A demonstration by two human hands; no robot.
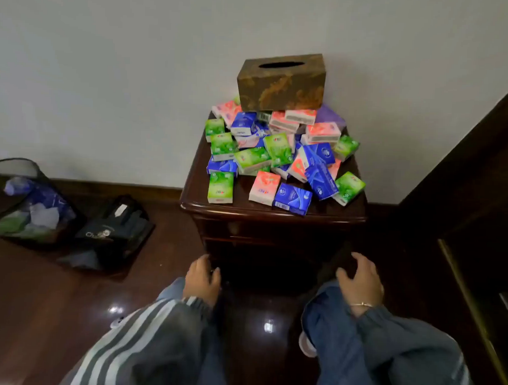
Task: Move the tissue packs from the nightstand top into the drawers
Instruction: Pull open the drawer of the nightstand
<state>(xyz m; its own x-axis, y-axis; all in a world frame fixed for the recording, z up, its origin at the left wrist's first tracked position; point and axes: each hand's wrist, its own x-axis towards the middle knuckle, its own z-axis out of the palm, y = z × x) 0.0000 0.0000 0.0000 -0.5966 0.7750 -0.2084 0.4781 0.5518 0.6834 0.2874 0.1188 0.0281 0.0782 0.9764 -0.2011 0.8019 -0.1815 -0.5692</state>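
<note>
You crouch on a glossy dark wood floor (70, 301), striped sleeves forward, both hands low against the shadowed front of the nightstand (272, 213). Your left hand (202, 281) curls toward the left edge of the drawers (262, 236); whether it grips anything there cannot be told in the dark. Your right hand (359, 285) hovers at the right edge, fingers spread and relaxed, holding nothing. The drawer fronts appear shut.

The tissue packs (280, 155) all lie above and beyond your hands, heaped on the polished surface in a loose pile running from its near edge to the far wall. The small, soft, glossy film-wrapped blocks of green, pink and blue point every way. At the near edge, a green pack (220, 187) sits closest to your left hand; a pink pack (264, 187) and a blue pack (293, 199) lie just right of it, roughly between both hands, long sides running near to far.

On the far side of the pile rests a rigid brown tissue box (281, 82). Far left, a mesh bin (30, 201) and a black bag (116, 230) sit on the floor.
</note>
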